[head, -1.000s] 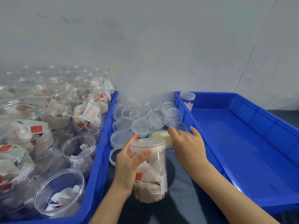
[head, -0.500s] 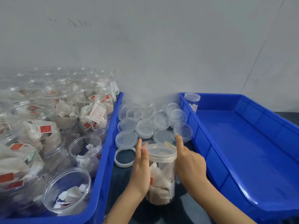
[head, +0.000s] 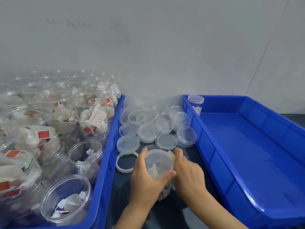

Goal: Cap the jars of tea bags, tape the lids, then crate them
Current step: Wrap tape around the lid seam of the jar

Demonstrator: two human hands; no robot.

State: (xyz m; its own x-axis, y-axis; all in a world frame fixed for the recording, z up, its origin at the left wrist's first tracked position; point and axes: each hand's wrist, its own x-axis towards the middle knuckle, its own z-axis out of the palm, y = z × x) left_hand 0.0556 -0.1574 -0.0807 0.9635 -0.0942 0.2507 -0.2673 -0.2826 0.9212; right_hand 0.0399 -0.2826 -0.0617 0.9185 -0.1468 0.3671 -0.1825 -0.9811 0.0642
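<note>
A clear jar of tea bags (head: 158, 164) with its lid on stands on the dark table between two blue crates. My left hand (head: 145, 177) grips the jar's left side just below the lid. My right hand (head: 187, 171) holds its right side, with the thumb pressing a yellowish strip of tape (head: 170, 155) against the lid's far edge. Behind the jar lie several loose clear lids (head: 148, 131). A white tape ring (head: 123, 163) lies left of the jar.
The left blue crate (head: 105, 162) is packed with several uncapped jars of tea bags (head: 92, 116). The right blue crate (head: 247, 146) holds one capped jar (head: 195, 103) in its far left corner. A grey wall stands behind.
The view has tilted down over the jar. My left hand now wraps the jar's side and my right thumb has brought the tape strip onto the lid's edge.
</note>
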